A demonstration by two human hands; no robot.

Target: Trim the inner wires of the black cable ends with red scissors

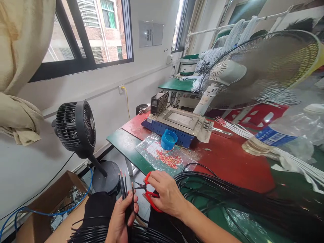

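Fingers (131, 211) apparently closed around black cables (123, 184).

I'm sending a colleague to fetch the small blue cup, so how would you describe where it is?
Start at the red and green workbench under the window. On it lies a flat blue-sided machine with a metal top, and the blue cup rests against that machine's front, just above a clear sheet strewn with tiny red and orange bits. It is the only open round blue container there.
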